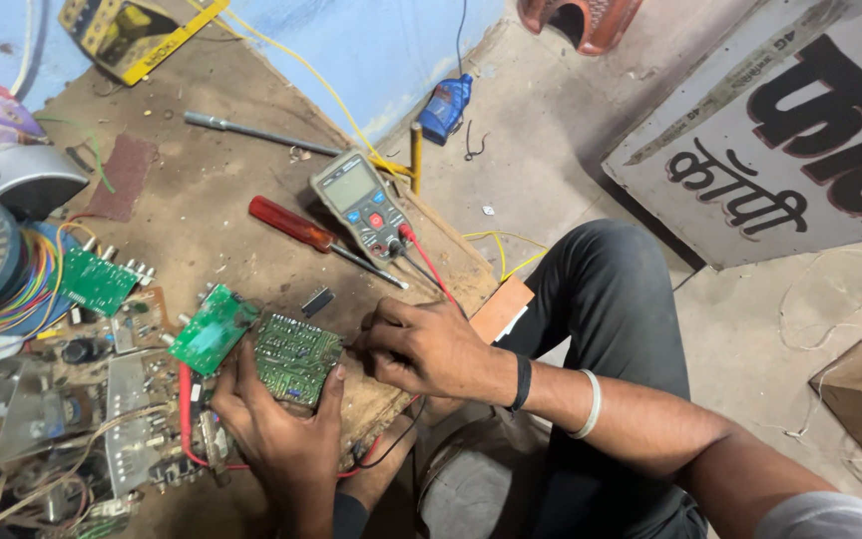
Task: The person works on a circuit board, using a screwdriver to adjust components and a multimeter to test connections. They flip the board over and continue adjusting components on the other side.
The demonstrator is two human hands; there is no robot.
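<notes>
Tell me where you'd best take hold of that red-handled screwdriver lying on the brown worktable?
Grip the red-handled screwdriver by its thick red plastic handle, coming from above. It lies flat on the brown worktable, handle up-left, thin metal shaft pointing down-right close by the grey multimeter. The handle end seems to have open table around it.

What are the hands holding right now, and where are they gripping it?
The left hand grips the green circuit board by its lower edge and sides. The right hand pinches a probe at the board's right edge; the grip point is hidden.
</notes>
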